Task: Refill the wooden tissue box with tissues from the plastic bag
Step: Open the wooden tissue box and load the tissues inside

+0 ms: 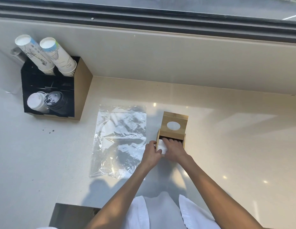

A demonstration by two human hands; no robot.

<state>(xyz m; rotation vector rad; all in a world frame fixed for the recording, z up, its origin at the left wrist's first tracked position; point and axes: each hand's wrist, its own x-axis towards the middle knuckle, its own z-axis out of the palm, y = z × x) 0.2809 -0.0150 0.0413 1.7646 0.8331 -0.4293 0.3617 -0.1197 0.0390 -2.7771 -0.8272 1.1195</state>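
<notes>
Both forearms reach forward from the bottom of the view to the box (pixel 173 129), which stands on the counter (pixel 226 146) with its lid tipped up and back, the round hole facing the camera. At its open near side, the left hand (pixel 152 152) pinches the near-left edge of a white wad of tissues (pixel 161 146) between thumb and fingers. The right hand (pixel 173 149) lies over the wad with its fingers curled down into the opening, pressing the tissues inward (whether those fingertips grip anything inside cannot be told, since the box wall hides them).

Just left of the box, the bag (pixel 119 141) lies flat and crumpled on the counter, apart from both hands. It looks nearly or wholly emptied, though some pale patches inside could be reflections or leftover sheets; that is unclear.

Judging by this, the task is well along: the tissues are out of the bag and partly seated in the box. What seems left is pushing the stack fully in, closing the lid, and perhaps drawing a sheet through the hole.

Farther left, a cup holder (pixel 81 90) stands against the wall, untouched.
</notes>
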